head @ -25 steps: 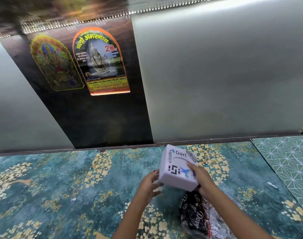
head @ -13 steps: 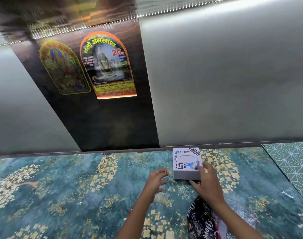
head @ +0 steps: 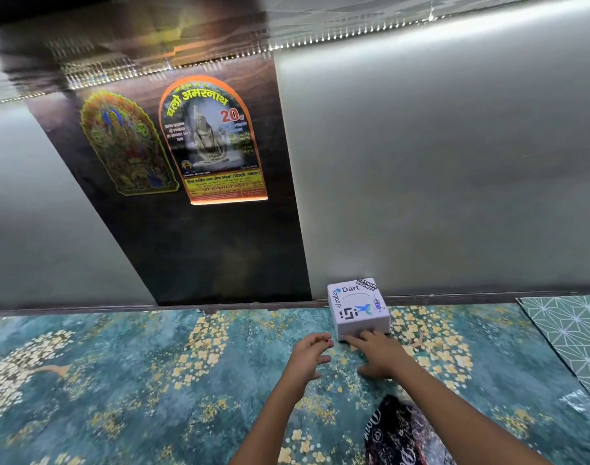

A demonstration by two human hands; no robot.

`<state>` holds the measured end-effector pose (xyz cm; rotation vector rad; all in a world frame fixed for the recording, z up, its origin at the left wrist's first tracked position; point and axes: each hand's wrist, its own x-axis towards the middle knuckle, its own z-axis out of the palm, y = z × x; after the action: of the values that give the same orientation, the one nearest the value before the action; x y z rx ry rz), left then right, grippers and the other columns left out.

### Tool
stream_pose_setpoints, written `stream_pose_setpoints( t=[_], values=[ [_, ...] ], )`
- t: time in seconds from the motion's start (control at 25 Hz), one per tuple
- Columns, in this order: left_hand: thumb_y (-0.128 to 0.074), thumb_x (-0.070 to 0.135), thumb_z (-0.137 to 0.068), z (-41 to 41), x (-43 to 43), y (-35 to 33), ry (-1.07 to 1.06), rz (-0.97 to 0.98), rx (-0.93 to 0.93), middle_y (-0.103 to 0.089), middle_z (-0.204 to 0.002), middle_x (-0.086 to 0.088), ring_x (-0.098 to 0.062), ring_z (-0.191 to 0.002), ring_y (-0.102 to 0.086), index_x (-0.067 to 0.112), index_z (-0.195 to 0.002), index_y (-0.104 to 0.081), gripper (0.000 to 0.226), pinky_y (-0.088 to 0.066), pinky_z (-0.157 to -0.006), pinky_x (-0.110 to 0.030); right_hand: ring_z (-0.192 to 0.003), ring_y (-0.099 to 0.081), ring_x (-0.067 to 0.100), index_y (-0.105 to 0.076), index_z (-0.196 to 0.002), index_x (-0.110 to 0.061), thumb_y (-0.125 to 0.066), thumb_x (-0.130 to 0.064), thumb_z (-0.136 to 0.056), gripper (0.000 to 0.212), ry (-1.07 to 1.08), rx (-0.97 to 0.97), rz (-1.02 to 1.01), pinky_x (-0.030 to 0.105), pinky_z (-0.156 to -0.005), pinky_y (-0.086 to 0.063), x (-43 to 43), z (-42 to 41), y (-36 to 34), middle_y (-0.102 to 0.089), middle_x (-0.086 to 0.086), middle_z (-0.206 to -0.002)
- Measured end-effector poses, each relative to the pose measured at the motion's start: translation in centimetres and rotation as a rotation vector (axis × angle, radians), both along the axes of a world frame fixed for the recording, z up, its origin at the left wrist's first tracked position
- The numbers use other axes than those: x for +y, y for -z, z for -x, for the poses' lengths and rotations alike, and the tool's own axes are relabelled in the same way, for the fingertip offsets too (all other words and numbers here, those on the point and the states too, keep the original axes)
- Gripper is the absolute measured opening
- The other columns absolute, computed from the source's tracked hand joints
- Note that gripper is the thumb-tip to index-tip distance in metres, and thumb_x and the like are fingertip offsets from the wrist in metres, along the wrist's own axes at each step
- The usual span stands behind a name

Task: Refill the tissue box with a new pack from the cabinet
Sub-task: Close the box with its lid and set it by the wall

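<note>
A: Head view: white tissue box [head: 358, 307] sits on the floral table [head: 125, 380], back edge against the grey wall panel [head: 437, 169].
B: Hands?
A: Right hand [head: 377, 355] spread, fingertips touching the box's near bottom edge, gripping nothing. Left hand [head: 308, 359] just beside it, fingers loosely curled, empty, off the box.
B: Anything else?
A: Black printed plastic pack [head: 401, 434] under the right forearm. Two stickers [head: 213, 139] on the dark panel.

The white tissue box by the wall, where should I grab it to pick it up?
Probably by its left and right side faces, coming from above and the near side. The tissue box sits flat with its back close against the wall panel, so the rear is blocked; the right hand already touches its near edge.
</note>
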<state>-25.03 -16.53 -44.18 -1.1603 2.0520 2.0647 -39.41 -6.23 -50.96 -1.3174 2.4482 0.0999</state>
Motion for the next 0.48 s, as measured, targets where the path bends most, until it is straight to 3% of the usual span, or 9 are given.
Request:
stream_pose_setpoints(
  t=[0.12,0.24,0.32,0.4,0.48],
  values=[
    [-0.045,0.030,-0.092,0.2,-0.2,-0.5,0.004,0.004,0.004,-0.060,-0.121,0.000,-0.013,-0.093,-0.058,0.026,-0.102,-0.056,0.015,-0.040,-0.077,-0.033,-0.130,-0.030,0.029,-0.007,-0.143,-0.031,-0.055,-0.041,-0.080,0.080,0.032,-0.041,0.010,0.045,-0.102,-0.038,-1.5,0.1,0.6,-0.033,0.006,-0.145],
    [-0.046,0.026,-0.092,-0.6,0.1,-0.8,0.017,0.027,0.023,-0.058,-0.113,-0.001,-0.013,-0.091,-0.056,0.024,-0.102,-0.055,0.013,-0.040,-0.070,-0.028,-0.129,-0.034,0.028,-0.028,-0.139,-0.019,-0.056,-0.040,-0.081,0.068,0.118,-0.136,0.117,0.042,-0.104,-0.037,-1.7,0.1,0.5,-0.037,0.008,-0.143],
    [-0.048,0.020,-0.092,-1.6,0.8,-0.2,0.024,0.076,0.041,-0.055,-0.110,-0.004,-0.011,-0.086,-0.055,0.021,-0.105,-0.052,0.014,-0.040,-0.065,-0.020,-0.125,-0.040,0.025,-0.042,-0.131,-0.015,-0.056,-0.035,-0.082,0.055,0.188,-0.202,0.308,0.037,-0.102,-0.038,0.2,-0.8,-0.2,-0.042,0.008,-0.139],
    [-0.055,0.017,-0.087,-2.9,2.4,1.3,0.116,0.175,0.050,-0.053,-0.115,-0.006,-0.015,-0.089,-0.055,0.020,-0.115,-0.048,0.029,-0.043,-0.070,-0.022,-0.127,-0.039,0.021,-0.043,-0.130,-0.019,-0.057,-0.038,-0.081,0.055,0.268,-0.213,0.470,0.037,-0.104,-0.036,4.0,-2.5,-0.6,-0.040,0.005,-0.142],
    [-0.065,0.024,-0.080,-4.0,5.4,3.2,0.355,0.306,-0.008,-0.044,-0.124,-0.003,-0.020,-0.106,-0.052,0.023,-0.132,-0.038,0.059,-0.044,-0.088,-0.031,-0.138,-0.023,0.022,-0.031,-0.138,-0.029,-0.065,-0.058,-0.067,0.084,0.364,-0.217,0.418,0.046,-0.111,-0.026,9.3,-5.0,-0.5,-0.019,-0.003,-0.153]
  ],
)
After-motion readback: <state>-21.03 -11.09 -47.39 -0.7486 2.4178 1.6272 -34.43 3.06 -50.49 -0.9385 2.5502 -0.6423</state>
